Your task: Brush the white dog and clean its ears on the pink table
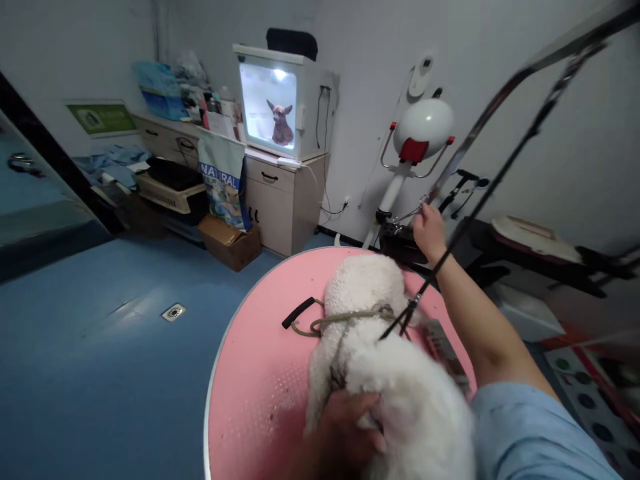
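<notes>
A white curly-coated dog (pixel 405 387) is on a round pink table (pixel 255 373), its back to me. My left hand (pixel 350 427), partly blurred, is at the dog's left side with white fur between its bent fingers. Stretched forward past the table's far edge, my right hand (pixel 430 230) is closed at a thin shiny metal tool (pixel 411 215), whose kind I cannot make out. An olive cord leash (pixel 345 316) with a black handle (pixel 299 313) lies across the dog's neck. A black strap (pixel 480 193) runs from the overhead arm down to the dog.
A curved metal arm (pixel 500 100) rises over the table's right side. Behind stands a white dryer (pixel 424 128) on a pole. A lit box (pixel 270 100) holding a small dog sits on a cabinet (pixel 273 207). A cardboard box (pixel 230 243) is on the floor.
</notes>
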Demonstrator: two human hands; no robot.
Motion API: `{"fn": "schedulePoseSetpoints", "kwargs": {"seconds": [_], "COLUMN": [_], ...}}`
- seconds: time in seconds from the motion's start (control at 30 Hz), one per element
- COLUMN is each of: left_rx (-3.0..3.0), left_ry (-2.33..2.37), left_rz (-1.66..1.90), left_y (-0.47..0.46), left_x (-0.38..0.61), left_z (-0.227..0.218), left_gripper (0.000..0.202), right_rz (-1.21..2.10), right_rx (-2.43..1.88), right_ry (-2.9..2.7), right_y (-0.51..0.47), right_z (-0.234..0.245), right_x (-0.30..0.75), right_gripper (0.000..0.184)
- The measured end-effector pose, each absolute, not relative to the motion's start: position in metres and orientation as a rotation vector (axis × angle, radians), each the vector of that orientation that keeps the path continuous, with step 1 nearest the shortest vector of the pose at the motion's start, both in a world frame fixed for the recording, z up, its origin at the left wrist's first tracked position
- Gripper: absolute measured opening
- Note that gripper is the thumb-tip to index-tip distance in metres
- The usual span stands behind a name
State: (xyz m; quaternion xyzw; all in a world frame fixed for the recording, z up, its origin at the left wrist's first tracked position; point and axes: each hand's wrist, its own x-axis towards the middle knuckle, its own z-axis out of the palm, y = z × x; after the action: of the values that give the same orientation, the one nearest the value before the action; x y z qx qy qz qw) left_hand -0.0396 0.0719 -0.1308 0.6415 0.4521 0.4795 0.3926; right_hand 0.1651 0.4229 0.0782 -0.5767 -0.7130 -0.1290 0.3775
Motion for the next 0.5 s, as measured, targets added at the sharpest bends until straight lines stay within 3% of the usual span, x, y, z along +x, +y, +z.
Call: {"fn": "schedulePoseSetpoints", "kwargs": {"seconds": [0.27, 0.37, 0.5], "left_rx": [1.815, 1.818, 1.865], "left_ry": [1.054, 1.143, 1.343], "left_rz": [1.45, 1.495, 1.417], "left_y": [0.079, 0.074, 0.069], "left_x": [-0.037, -0.028, -0.012], "left_z": [-0.088, -0.077, -0.063], "left_gripper": [0.072, 0.065, 0.051], "right_rz": [0.253, 0.556, 1.141], "right_rx": [-1.088, -1.095, -1.258], "right_ry": [-0.938, -0.693, -0.322], "right_y": [0.169, 0.06, -0.079], "right_z": [0.089, 0.056, -0.029], "right_x": [0.271, 0.278, 0.215], "right_gripper": [0.024, 0.03, 0.03]}}
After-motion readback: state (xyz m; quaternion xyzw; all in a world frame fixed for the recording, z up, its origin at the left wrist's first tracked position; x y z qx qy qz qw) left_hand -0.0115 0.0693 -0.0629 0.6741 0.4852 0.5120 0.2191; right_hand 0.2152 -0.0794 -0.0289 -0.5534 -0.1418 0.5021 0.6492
